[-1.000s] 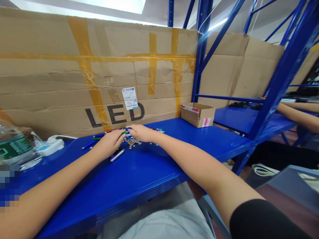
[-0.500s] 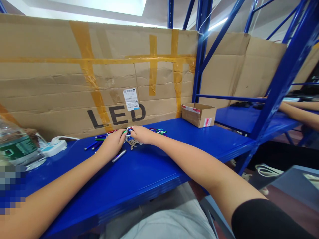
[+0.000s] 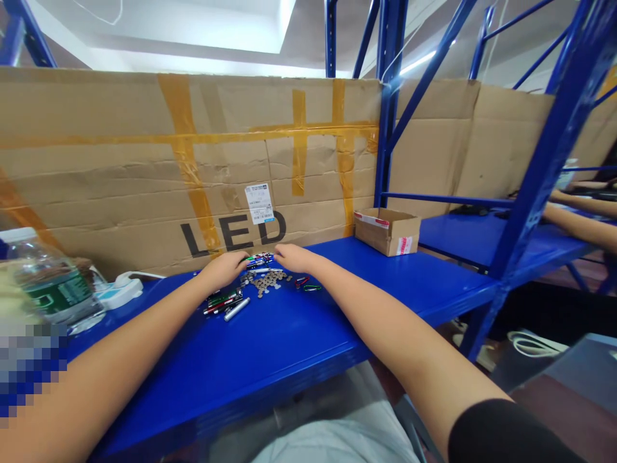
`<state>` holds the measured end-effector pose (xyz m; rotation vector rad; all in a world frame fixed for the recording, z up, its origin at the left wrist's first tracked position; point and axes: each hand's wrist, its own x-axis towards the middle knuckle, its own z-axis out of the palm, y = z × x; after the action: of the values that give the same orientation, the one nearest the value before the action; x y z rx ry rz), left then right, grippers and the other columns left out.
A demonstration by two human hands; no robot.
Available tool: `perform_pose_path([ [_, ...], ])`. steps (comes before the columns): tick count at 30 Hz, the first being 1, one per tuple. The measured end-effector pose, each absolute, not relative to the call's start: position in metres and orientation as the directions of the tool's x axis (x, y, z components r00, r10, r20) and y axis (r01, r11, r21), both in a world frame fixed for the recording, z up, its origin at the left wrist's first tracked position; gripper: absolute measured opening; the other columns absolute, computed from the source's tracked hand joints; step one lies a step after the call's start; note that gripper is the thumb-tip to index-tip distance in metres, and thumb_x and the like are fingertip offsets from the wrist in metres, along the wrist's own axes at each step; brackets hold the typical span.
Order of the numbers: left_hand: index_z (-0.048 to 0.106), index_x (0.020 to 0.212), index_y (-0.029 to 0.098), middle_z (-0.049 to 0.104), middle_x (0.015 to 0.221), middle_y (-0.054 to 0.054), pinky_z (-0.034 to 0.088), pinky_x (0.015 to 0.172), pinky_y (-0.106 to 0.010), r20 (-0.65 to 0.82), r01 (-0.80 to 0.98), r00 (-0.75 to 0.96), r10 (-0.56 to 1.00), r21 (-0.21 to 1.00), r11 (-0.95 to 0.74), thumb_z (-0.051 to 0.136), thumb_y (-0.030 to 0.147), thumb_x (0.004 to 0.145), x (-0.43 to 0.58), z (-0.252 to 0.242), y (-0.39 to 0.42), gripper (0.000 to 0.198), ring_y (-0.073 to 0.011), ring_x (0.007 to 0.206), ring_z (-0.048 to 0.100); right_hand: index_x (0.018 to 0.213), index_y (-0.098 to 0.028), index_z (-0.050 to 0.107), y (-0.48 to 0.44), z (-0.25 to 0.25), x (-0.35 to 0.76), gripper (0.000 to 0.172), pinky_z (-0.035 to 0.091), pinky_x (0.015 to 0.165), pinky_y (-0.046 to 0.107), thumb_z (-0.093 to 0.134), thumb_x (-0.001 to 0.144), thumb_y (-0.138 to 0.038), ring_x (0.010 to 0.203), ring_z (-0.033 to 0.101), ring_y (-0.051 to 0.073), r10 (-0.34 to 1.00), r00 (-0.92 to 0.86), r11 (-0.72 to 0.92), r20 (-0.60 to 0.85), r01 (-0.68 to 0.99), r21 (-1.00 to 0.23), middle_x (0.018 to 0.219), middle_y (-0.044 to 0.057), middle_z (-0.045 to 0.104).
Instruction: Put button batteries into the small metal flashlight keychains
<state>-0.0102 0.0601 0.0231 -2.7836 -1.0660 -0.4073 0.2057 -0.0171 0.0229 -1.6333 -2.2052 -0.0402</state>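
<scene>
My left hand lies curled on the blue shelf, its fingertips on a green pen-like stick among a bunch of small coloured sticks. On the other side of that bunch my right hand has its fingers bent down; what they hold is hidden. Just in front of both hands is a pile of small round metal pieces. More coloured sticks and a silver cylinder lie below my left hand. Small clips lie below my right wrist.
A taped cardboard sheet marked LED walls the back. A small open cardboard box stands at right, a water bottle and white power strip at left. Blue rack uprights divide off another person's arms.
My hands, which met over the bunch, have drawn a little apart and further back toward the cardboard, uncovering the metal pile and the clips. The view has tilted upward.
</scene>
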Motion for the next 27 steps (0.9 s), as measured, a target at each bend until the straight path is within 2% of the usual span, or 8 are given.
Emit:
perform_pose_path([
  [3,0.060,0.115,0.015,0.067,0.116,-0.013,0.045,0.089,-0.032,0.266,0.755,0.649,0.713,-0.112,-0.646,0.033,0.035,0.096,0.000,0.022,0.080,0.039,-0.0255,0.108,0.062,0.099,-0.014,0.061,-0.013,0.022,0.218,0.021,0.043,0.080,0.029,0.044,0.093,-0.025,0.099,0.061,0.024,0.938,-0.174,0.243,0.299,0.947,-0.212,0.111,0.015,0.067],
  [10,0.054,0.126,0.017,0.061,0.127,-0.015,0.045,0.089,-0.037,0.292,0.821,0.570,0.768,-0.174,-0.544,0.036,0.029,0.094,0.012,0.031,0.093,0.038,-0.0291,0.115,0.058,0.104,-0.012,0.064,-0.008,0.021,0.238,0.026,0.043,0.082,0.030,0.044,0.092,-0.023,0.104,0.062,0.026,0.948,-0.126,0.197,0.294,0.954,-0.225,0.113,0.016,0.067],
  [14,0.063,0.113,0.020,0.066,0.119,-0.012,0.045,0.088,-0.038,0.239,0.782,0.622,0.746,-0.226,-0.580,0.042,0.033,0.092,0.000,0.035,0.072,0.033,-0.0293,0.111,0.060,0.105,-0.013,0.065,-0.006,0.019,0.239,0.027,0.044,0.079,0.029,0.047,0.091,-0.026,0.100,0.063,0.025,0.957,-0.133,0.198,0.258,0.948,-0.247,0.114,0.015,0.068],
  [18,0.066,0.107,0.022,0.068,0.111,-0.011,0.046,0.086,-0.037,0.153,0.721,0.683,0.714,-0.296,-0.627,0.043,0.039,0.090,-0.028,0.033,0.044,0.033,-0.0275,0.104,0.062,0.105,-0.013,0.066,-0.009,0.020,0.235,0.026,0.043,0.072,0.027,0.049,0.090,-0.026,0.085,0.065,0.021,0.968,-0.135,0.191,0.213,0.942,-0.275,0.102,0.013,0.071],
  [27,0.069,0.101,0.023,0.069,0.110,-0.010,0.048,0.083,-0.036,0.100,0.799,0.594,0.799,-0.187,-0.571,0.044,0.042,0.087,-0.064,0.033,0.036,0.034,-0.0275,0.101,0.063,0.109,-0.012,0.064,-0.010,0.017,0.232,0.029,0.040,0.056,0.024,0.045,0.092,-0.025,0.059,0.060,0.015,0.987,-0.096,0.131,0.126,0.941,-0.313,0.078,0.008,0.071],
])
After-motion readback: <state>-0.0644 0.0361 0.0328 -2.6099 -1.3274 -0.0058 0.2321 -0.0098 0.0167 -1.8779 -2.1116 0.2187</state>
